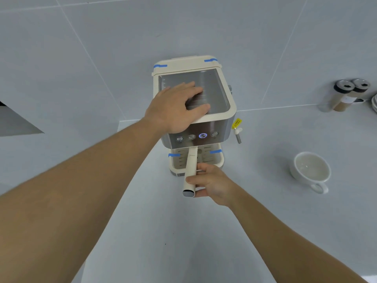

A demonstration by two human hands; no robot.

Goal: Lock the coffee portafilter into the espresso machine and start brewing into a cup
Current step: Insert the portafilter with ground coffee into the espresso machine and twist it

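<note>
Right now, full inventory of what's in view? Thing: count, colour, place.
espresso machine: 1, cream and steel, centre of counter by wall
buttons: 4, silver, machine front; one lit blue
portafilter handle: 1, cream, sticking out under the buttons
steam wand: 1, steel, machine's right side
cup: 1, white, empty, counter right of machine
jars: 2, dark lids, far right
left hand: flat on machine top
right hand: gripping handle
</note>
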